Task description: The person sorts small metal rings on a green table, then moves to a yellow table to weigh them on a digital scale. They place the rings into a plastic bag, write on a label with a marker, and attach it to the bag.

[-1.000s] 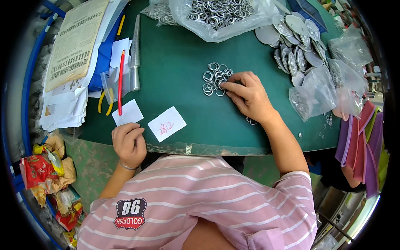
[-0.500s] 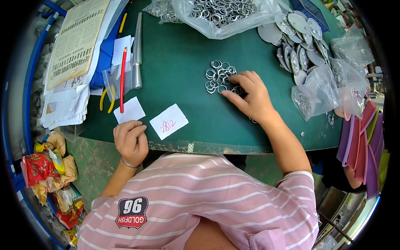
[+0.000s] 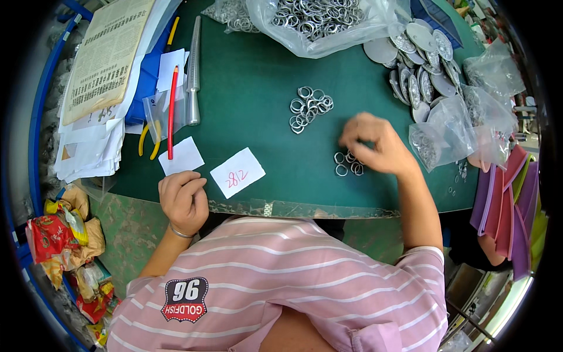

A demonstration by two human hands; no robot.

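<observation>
My right hand point(image 3: 378, 142) is over the green tabletop, its fingers bent and smeared by motion; whether they hold anything is hidden. Just below the fingers lies a small group of silver rings point(image 3: 356, 169), partly covered by the hand. Farther left and away sits a larger cluster of silver rings point(image 3: 309, 108), apart from the hand. At the table's near edge rests my left hand point(image 3: 183, 200), its fingers curled in with nothing seen in them. Beside it lie a blank white paper slip point(image 3: 182, 156) and another slip with red handwriting point(image 3: 238, 172).
A clear plastic bag point(image 3: 267, 26) full of rings stands at the far side. Round metal discs point(image 3: 422, 70) are heaped at far right, near small clear bags point(image 3: 440, 135). On the left lie a red pencil point(image 3: 172, 114), a tapered metal rod point(image 3: 194, 76) and stacked papers point(image 3: 105, 58).
My right hand has moved right and slightly nearer, away from the ring cluster. More rings now show in the small group beneath it. The left hand stays put.
</observation>
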